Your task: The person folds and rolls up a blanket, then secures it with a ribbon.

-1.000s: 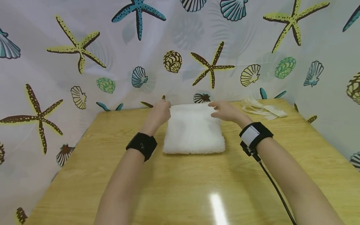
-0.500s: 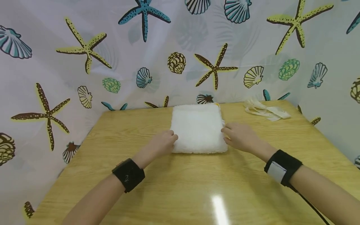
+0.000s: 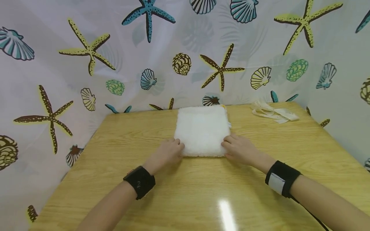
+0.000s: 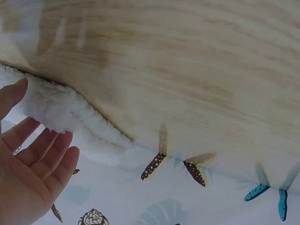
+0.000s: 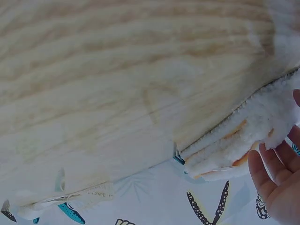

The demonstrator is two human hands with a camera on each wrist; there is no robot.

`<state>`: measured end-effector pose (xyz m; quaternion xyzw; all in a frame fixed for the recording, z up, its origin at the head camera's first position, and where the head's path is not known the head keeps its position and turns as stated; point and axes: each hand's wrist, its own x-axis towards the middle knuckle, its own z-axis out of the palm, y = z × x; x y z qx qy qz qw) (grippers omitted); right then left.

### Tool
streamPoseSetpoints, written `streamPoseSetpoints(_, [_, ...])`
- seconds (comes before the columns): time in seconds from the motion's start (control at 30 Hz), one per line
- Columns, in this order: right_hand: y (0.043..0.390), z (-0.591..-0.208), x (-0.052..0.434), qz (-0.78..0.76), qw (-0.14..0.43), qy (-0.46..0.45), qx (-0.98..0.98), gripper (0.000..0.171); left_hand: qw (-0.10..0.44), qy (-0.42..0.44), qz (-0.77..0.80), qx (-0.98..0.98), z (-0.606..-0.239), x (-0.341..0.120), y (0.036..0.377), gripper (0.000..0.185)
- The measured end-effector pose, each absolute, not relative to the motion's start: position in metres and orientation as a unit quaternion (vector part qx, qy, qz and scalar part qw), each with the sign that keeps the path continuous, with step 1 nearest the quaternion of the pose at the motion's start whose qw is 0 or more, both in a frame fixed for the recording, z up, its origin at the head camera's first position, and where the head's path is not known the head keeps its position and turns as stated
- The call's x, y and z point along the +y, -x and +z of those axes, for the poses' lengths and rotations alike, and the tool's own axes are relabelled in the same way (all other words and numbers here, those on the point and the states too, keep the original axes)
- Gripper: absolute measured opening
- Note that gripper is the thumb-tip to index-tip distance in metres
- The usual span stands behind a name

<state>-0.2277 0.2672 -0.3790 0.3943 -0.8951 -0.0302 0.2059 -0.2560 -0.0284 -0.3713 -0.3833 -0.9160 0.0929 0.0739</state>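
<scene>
Two hands flank a folded white towel (image 3: pixel 201 131) lying on the wooden table (image 3: pixel 115 154): left hand (image 3: pixel 167 153) and right hand (image 3: pixel 238 149) lie relaxed, fingers touching its near corners. Ribbon (image 3: pixel 273 113) sits far right.

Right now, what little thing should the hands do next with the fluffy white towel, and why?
Probably pinch the near corners and lift that edge toward the far one. The left hand and right hand sit at the near corners of the folded white towel, fingers relaxed against it, and it lies flat on the table.
</scene>
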Motion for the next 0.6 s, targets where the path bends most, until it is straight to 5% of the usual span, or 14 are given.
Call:
streamPoseSetpoints(0.33, [0.235,-0.386,0.268,-0.019,0.134,-0.361,-0.923,0.033,0.086,0.377,0.092,-0.918,-0.383,-0.027,0.262,0.012])
streamPoseSetpoints(0.6, [0.238,-0.390,0.267,-0.012,0.132,-0.347,-0.929,0.026,0.135,0.411,0.107,-0.895,-0.384,-0.026,0.265,0.011])
